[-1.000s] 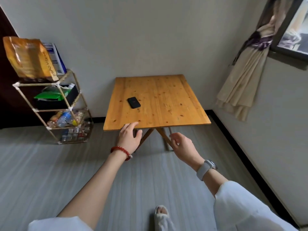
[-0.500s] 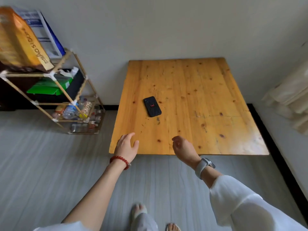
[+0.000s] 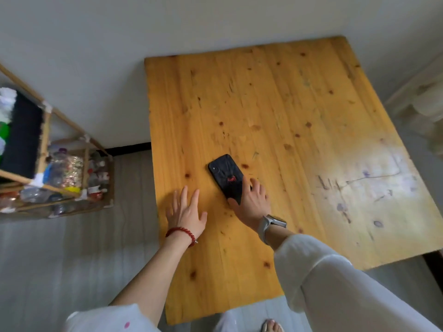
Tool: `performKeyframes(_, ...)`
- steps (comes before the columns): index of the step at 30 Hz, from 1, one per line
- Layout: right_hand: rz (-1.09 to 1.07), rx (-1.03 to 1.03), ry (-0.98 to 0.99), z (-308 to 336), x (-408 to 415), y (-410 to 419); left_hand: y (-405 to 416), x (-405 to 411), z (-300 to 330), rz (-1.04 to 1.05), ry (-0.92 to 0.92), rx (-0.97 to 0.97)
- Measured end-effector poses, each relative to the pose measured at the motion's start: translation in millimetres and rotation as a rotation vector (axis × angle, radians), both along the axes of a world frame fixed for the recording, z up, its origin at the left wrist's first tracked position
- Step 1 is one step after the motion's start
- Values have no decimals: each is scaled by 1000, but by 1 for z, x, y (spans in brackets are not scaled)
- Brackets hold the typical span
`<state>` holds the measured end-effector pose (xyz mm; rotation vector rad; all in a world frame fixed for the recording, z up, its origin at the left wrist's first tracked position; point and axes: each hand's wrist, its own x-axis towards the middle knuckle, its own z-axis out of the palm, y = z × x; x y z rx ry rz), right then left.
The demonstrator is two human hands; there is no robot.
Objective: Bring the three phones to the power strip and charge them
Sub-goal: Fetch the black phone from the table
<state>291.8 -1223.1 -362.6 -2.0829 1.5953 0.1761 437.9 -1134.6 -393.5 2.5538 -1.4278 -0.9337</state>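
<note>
Right hand on the black phone, left hand flat beside it on the table.

The right hand (image 3: 251, 202) reaches over the near part of the wooden table (image 3: 299, 121) and lies on the near end of the black phone (image 3: 226, 177); its thumb is along the phone's left near edge and its fingers spread past the right edge, so it touches the phone, though whether the fingers have closed round it cannot be told. The phone lies flat, back up with a small red mark, angled, nearer the table's left edge than its right. The left hand (image 3: 188, 213) rests just left of the phone, apart from it, fingers straight and spread, holding nothing, close to the table's left edge. A wooden rack (image 3: 45, 144) of bottles stands on the floor to the left.
</note>
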Motion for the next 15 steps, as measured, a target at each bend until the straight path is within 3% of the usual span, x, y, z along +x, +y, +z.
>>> performKeyframes(8,184,-150,160,-31,16,-15,-17,25,-37,-170,-225,-61)
performKeyframes(15,122,-110,140,-24,19,-17,-18,27,-32,-215,-244,17)
